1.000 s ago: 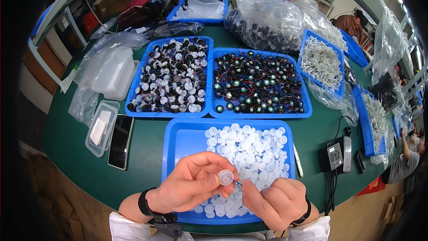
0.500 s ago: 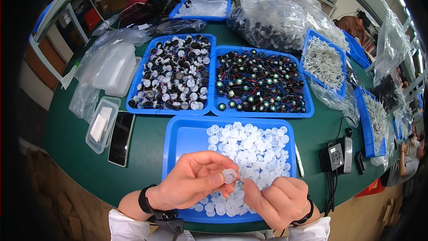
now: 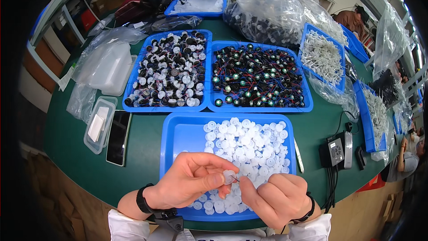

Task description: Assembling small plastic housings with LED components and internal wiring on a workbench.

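Note:
Over the near blue tray [image 3: 183, 140], my left hand [image 3: 189, 183] pinches a small round translucent white plastic cap [image 3: 228, 176] between thumb and fingers. My right hand [image 3: 276, 198] is closed, its thumb and forefinger at the end of a thin dark pin or wire [image 3: 236, 179]. The other end of that piece meets the cap's side facing my right hand; how deep it sits I cannot tell. Beneath both hands lies a heap of similar white caps [image 3: 249, 147], filling the middle and right of the tray.
Behind stand a blue tray of black-and-white assembled parts [image 3: 171, 71] and another of black wired parts [image 3: 258, 76]. A phone [image 3: 118, 138] and a clear box [image 3: 99, 125] lie left. Tweezers [image 3: 298, 156], a black power unit [image 3: 332, 151] and trays of pale thin pieces [image 3: 322, 58] are right.
My right fingertips have moved slightly left, closer to the cap, and less of the dark pin shows between the hands. The whole view has shifted a little.

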`<action>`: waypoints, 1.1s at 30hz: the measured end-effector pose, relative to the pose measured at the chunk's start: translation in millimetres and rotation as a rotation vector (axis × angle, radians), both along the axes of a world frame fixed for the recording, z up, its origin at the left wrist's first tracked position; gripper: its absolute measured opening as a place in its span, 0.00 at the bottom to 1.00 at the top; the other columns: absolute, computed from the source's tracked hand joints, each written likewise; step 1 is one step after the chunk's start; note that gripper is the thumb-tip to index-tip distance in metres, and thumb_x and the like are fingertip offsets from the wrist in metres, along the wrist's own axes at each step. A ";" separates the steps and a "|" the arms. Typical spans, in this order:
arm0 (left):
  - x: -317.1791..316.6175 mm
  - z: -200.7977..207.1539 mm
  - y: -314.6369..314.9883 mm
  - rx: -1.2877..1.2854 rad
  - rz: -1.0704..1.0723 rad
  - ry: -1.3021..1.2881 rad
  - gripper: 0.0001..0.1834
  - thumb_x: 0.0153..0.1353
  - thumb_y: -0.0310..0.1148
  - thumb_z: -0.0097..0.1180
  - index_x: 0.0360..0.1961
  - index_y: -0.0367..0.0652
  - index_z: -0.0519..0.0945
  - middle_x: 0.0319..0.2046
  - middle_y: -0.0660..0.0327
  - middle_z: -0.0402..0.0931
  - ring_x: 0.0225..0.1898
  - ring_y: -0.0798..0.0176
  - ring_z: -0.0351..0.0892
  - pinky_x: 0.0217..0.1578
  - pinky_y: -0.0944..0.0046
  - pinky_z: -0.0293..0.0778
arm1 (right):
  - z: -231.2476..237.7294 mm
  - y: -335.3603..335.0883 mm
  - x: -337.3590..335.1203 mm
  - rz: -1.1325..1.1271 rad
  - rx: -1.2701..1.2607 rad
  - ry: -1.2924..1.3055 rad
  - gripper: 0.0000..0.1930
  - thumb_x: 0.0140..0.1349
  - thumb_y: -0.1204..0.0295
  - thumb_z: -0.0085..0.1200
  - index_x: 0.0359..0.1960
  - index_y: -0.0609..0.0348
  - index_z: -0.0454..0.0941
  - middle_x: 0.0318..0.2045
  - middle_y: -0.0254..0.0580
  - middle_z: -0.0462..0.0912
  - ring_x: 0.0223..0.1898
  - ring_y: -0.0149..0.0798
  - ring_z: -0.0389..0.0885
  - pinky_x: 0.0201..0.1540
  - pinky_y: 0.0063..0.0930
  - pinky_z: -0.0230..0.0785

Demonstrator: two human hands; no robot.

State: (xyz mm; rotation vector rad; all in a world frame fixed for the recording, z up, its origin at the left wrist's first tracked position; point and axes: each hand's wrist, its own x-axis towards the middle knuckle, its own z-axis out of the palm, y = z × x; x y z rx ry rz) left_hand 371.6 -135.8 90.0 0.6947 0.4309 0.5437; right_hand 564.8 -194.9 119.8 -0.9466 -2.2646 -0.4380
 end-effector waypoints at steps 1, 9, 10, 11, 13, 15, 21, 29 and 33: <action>0.1 -0.1 0.0 -0.001 0.000 -0.002 0.16 0.58 0.27 0.52 0.45 0.27 0.72 0.26 0.55 0.76 0.29 0.66 0.76 0.33 0.68 0.73 | -0.1 0.2 0.1 0.005 0.009 -0.001 0.20 0.24 0.75 0.48 0.26 0.67 0.78 0.14 0.27 0.58 0.13 0.23 0.58 0.12 0.13 0.44; -0.7 -1.7 0.2 -0.002 0.003 0.007 0.16 0.58 0.27 0.53 0.45 0.27 0.72 0.27 0.54 0.76 0.29 0.66 0.76 0.33 0.68 0.73 | -0.7 0.6 0.1 -0.003 -0.009 0.005 0.19 0.24 0.75 0.49 0.26 0.67 0.78 0.14 0.27 0.59 0.13 0.23 0.59 0.12 0.13 0.45; -1.4 -3.5 0.5 0.015 -0.007 -0.008 0.16 0.58 0.28 0.52 0.44 0.27 0.71 0.31 0.53 0.75 0.29 0.64 0.76 0.31 0.67 0.74 | -0.5 0.3 0.1 -0.007 -0.012 0.008 0.19 0.24 0.75 0.48 0.26 0.67 0.78 0.14 0.27 0.58 0.13 0.23 0.59 0.12 0.13 0.45; -1.7 -5.1 0.6 0.031 -0.018 -0.022 0.17 0.58 0.29 0.52 0.44 0.26 0.71 0.35 0.51 0.75 0.29 0.63 0.76 0.30 0.66 0.74 | -0.7 -0.1 0.1 -0.008 -0.013 0.007 0.19 0.24 0.75 0.48 0.26 0.67 0.78 0.14 0.27 0.58 0.13 0.23 0.59 0.12 0.13 0.45; -1.9 -6.7 0.3 0.029 -0.017 -0.020 0.17 0.58 0.29 0.52 0.44 0.26 0.71 0.35 0.51 0.75 0.29 0.63 0.76 0.29 0.66 0.74 | -1.4 -0.4 0.1 -0.007 -0.014 0.019 0.19 0.23 0.75 0.48 0.25 0.67 0.78 0.14 0.27 0.58 0.13 0.23 0.59 0.12 0.13 0.44; -1.8 -5.8 0.3 0.028 -0.017 -0.018 0.17 0.58 0.29 0.52 0.44 0.26 0.71 0.34 0.51 0.75 0.28 0.63 0.76 0.29 0.66 0.74 | -1.6 -0.2 0.3 -0.006 -0.009 0.014 0.19 0.23 0.75 0.48 0.25 0.67 0.78 0.14 0.27 0.58 0.13 0.23 0.58 0.12 0.13 0.44; -0.3 -3.6 0.7 -0.024 -0.031 -0.020 0.15 0.58 0.28 0.53 0.43 0.28 0.72 0.29 0.55 0.76 0.29 0.66 0.75 0.33 0.68 0.73 | 1.0 -1.9 -2.4 -0.012 0.000 -0.021 0.17 0.26 0.76 0.49 0.24 0.67 0.78 0.13 0.27 0.56 0.13 0.23 0.58 0.12 0.13 0.44; 1.1 -3.3 0.5 0.021 -0.051 0.027 0.14 0.57 0.25 0.54 0.43 0.29 0.72 0.30 0.55 0.76 0.29 0.66 0.75 0.32 0.69 0.73 | -0.4 -0.2 -2.7 -0.017 -0.020 -0.050 0.12 0.33 0.76 0.52 0.24 0.67 0.77 0.13 0.28 0.57 0.13 0.23 0.59 0.12 0.14 0.47; 0.6 -5.4 -0.2 0.017 -0.027 0.004 0.14 0.57 0.26 0.54 0.43 0.29 0.72 0.31 0.55 0.76 0.29 0.66 0.75 0.32 0.69 0.73 | -1.8 4.7 -2.3 -0.075 -0.236 0.063 0.13 0.43 0.74 0.55 0.32 0.66 0.74 0.17 0.31 0.63 0.16 0.28 0.64 0.13 0.18 0.54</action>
